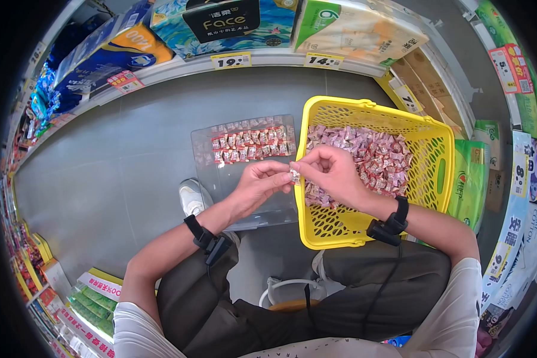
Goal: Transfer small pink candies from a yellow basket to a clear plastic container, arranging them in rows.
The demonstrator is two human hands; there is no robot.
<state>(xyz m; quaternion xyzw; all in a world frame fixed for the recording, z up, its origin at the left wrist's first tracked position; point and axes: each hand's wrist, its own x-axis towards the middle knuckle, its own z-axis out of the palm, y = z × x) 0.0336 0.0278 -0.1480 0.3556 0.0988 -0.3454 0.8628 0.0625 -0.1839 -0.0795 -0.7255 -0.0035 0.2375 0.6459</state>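
Left hand [261, 184], right hand [334, 172] both pinching same small wrapped candy [295, 176], thumbs against fingers, near left rim of yellow basket [305, 224]. Loose wrapped candies [391, 160] heaped in basket. Clear plastic tray [235, 190] just beside, candy rows [250, 145] toward far end.

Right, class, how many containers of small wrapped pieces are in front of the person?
2: a clear tray by the left hand, and a yellow basket to the tray's right. Another could be hidden beneath the legs.
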